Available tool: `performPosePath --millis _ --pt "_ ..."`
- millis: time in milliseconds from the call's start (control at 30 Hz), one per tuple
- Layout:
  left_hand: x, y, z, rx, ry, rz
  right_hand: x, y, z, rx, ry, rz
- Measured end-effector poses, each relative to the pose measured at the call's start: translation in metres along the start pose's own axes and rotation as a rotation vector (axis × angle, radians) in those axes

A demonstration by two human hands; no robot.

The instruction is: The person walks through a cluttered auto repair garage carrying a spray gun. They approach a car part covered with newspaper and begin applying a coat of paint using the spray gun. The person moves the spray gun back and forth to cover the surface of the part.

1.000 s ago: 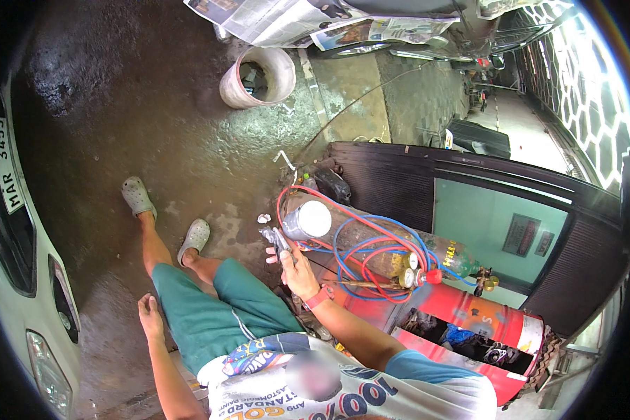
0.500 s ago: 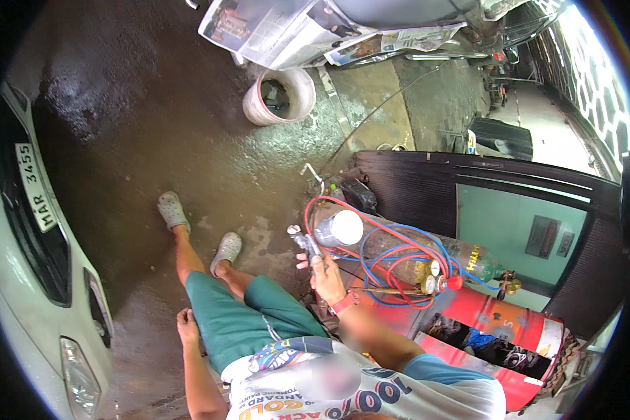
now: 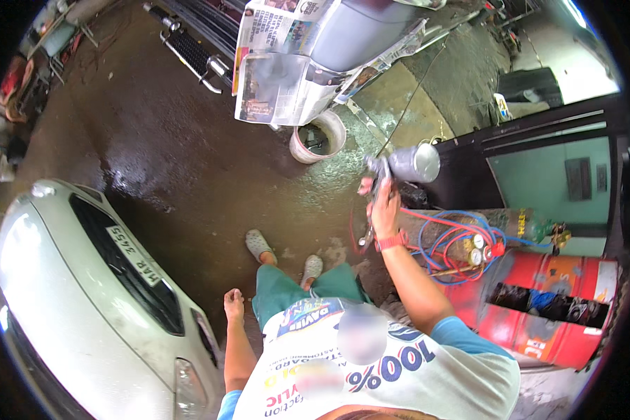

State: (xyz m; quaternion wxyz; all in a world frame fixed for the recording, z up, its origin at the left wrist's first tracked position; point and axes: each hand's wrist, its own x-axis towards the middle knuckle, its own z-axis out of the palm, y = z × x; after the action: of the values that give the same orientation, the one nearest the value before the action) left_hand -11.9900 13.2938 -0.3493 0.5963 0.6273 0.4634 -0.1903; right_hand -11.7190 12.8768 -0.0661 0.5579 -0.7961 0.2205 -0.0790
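My right hand (image 3: 383,210) is closed round the handle of a spray gun (image 3: 379,171), raised in front of me on the right. The gun's silver cup (image 3: 416,164) points to the right, and its nozzle end faces left. My left hand (image 3: 234,306) hangs low at my side near the white car (image 3: 112,280), its fingers curled in with nothing visible in them. Ahead, a grey car part (image 3: 357,38) is edged with taped newspaper sheets (image 3: 276,87). Below the sheets stands a whitish bucket (image 3: 297,148) with dark contents.
On my right lie a gas cylinder (image 3: 525,227), tangled red and blue hoses (image 3: 462,218) with gauges, and red drums (image 3: 563,273). A dark panel with a green window (image 3: 539,175) stands behind them. A dark metal frame (image 3: 189,52) lies on the wet floor (image 3: 210,175) ahead.
My right hand has lifted the spray gun farther forward, away from the hoses. The view has shifted, with more of the white car and the newspaper-covered part showing. The left hand stays low.
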Motion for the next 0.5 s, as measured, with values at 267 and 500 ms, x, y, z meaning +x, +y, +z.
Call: performPosePath --millis 267,500 --pt "0.054 0.113 -0.073 0.147 0.006 0.076 0.068 -0.067 0.078 0.128 0.35 -0.19" --pt "0.061 0.124 -0.082 0.121 -0.004 -0.005 0.115 -0.067 0.129 0.119 0.417 -0.165"
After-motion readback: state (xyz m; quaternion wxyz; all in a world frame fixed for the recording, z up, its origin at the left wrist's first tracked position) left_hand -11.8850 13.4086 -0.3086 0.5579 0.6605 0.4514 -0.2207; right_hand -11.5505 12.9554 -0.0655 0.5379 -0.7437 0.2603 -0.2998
